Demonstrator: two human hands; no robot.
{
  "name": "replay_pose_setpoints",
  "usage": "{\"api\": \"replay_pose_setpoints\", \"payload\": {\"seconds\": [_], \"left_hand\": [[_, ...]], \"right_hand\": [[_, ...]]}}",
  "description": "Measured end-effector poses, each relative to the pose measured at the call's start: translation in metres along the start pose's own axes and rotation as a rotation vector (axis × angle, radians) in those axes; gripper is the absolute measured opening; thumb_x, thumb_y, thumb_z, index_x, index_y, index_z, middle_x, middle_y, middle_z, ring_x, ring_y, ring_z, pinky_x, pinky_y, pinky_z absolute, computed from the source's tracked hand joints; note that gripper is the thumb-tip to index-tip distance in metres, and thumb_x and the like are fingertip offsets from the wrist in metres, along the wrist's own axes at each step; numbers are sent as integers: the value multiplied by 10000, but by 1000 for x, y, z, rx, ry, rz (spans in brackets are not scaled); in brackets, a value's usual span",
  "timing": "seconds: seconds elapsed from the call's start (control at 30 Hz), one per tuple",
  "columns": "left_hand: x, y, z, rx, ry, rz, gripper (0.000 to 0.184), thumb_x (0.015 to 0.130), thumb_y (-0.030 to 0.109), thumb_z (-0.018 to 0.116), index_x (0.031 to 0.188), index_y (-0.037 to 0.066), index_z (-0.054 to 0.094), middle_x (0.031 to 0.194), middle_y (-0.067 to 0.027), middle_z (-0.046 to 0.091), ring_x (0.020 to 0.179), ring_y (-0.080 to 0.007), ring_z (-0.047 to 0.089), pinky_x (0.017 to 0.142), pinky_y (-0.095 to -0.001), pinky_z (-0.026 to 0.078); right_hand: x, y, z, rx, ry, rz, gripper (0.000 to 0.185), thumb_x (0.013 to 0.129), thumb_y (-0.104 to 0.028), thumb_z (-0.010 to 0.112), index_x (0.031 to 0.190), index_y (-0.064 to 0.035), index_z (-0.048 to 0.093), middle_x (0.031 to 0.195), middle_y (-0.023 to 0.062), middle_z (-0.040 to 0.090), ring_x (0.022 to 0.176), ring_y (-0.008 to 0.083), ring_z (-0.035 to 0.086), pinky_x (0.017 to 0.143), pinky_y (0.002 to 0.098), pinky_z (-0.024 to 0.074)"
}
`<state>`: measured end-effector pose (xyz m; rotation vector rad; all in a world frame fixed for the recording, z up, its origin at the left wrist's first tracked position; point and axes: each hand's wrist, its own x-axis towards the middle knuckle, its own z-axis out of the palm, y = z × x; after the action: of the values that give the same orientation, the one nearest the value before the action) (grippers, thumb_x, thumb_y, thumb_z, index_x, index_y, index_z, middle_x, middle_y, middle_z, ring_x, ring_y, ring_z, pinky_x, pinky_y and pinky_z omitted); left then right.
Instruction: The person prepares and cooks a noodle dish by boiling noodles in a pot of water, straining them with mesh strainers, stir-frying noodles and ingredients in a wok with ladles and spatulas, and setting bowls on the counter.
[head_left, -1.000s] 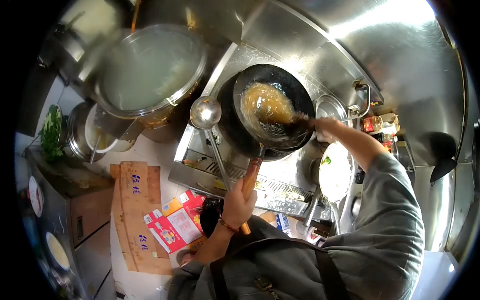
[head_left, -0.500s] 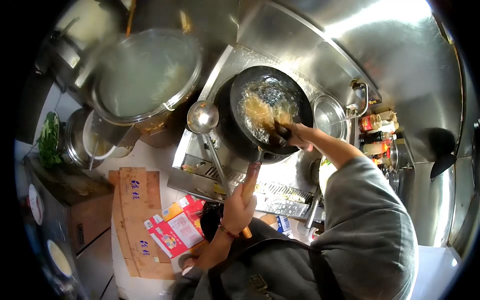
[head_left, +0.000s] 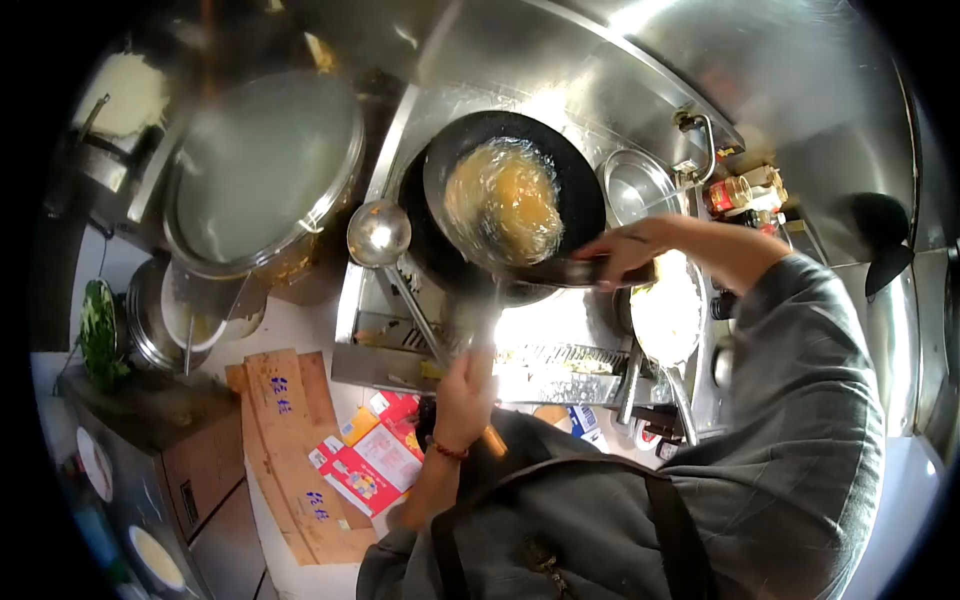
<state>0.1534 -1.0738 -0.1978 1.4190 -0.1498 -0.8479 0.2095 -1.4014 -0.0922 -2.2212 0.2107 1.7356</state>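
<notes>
A black wok point(head_left: 585, 165) sits tilted on the stove, with a yellow-brown mass point(head_left: 525, 205) in bubbling clear liquid inside it. My left hand point(head_left: 465, 400) is closed round the wok's handle point(head_left: 484, 330), which is blurred. A steel ladle point(head_left: 380, 233) lies to the left of the wok, its handle running down behind my left hand. At the wok's lower right rim, my right hand point(head_left: 625, 255) is closed on a dark brown, bowl-like thing point(head_left: 575, 271); motion blur hides its exact shape.
A large pot point(head_left: 265, 170) of cloudy liquid stands at the left. A steel strainer or bowl point(head_left: 635, 185) and seasoning jars point(head_left: 728, 195) are on the right, with a bright pan point(head_left: 668, 315) below them. Flattened cardboard point(head_left: 290, 450) and a red box point(head_left: 365, 470) lie at lower left.
My right hand has moved right and slightly up, from over the wok's contents to its rim, with the dark thing. The wok has tilted, and the yellow-brown mass lies gathered in it.
</notes>
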Motion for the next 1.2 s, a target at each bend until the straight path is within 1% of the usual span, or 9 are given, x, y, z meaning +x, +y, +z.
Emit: {"api": "replay_pose_setpoints", "payload": {"seconds": [0.07,0.27,0.43,0.63,0.7,0.77,0.9,1.07,1.2], "left_hand": [[5,1,-6,-250,-122,-120,311,775,45,570,1061,1,457,658,-42,486,480,-107,473,416,-243,391],[46,-42,-12,-1352,-662,-458,293,872,107,495,1136,27,394,683,-41,408,433,-103,410,383,-224,402],[58,4,-1,-818,-605,-442,115,853,68,471,963,85,443,663,-29,390,443,-76,392,391,-237,378],[33,12,15,-676,-535,-472,89,819,45,507,891,45,456,678,-36,431,482,-104,436,432,-286,395],[32,7,16,-578,-550,-426,79,813,51,524,850,30,457,642,-44,444,463,-115,446,427,-293,398],[29,7,18,-483,-562,-390,130,807,31,522,900,54,434,611,-48,445,447,-123,451,416,-297,403],[20,22,24,-375,-539,-364,221,803,6,514,968,78,385,590,-51,441,432,-129,449,405,-302,406],[12,38,33,-216,-485,-359,352,787,-26,497,1048,128,318,630,-65,447,442,-143,456,394,-306,402],[14,54,39,-45,-465,-323,498,744,-69,483,1169,104,292,645,-74,444,414,-158,463,368,-323,423]], "right_hand": [[-16,30,-29,-387,-25,164,716,767,-275,607,1397,-242,268,1141,127,564,1050,257,529,888,396,428],[75,62,-119,-919,728,444,554,834,-156,531,1349,-241,345,1115,112,575,1055,246,550,838,354,474],[49,85,-54,-610,717,543,604,840,-181,531,1388,-212,279,1164,135,552,1058,251,552,864,375,472],[-35,43,66,269,507,440,654,716,-71,477,1308,-325,366,798,118,586,606,201,591,419,302,503],[-45,42,97,414,510,395,669,722,-88,504,1330,-314,344,763,111,580,619,201,576,468,304,498],[-36,73,144,190,787,83,709,729,-156,635,1369,-168,330,959,151,633,857,247,614,783,326,475],[-66,9,191,764,855,-41,638,796,-259,620,1353,-104,352,1097,138,592,1034,216,540,918,298,392],[-34,-49,164,1036,866,-476,596,866,-334,557,1373,-120,328,981,57,580,888,119,524,764,254,437],[24,-24,141,1449,678,-662,610,874,-262,523,1397,-114,246,861,65,590,568,110,544,445,238,448]]}}
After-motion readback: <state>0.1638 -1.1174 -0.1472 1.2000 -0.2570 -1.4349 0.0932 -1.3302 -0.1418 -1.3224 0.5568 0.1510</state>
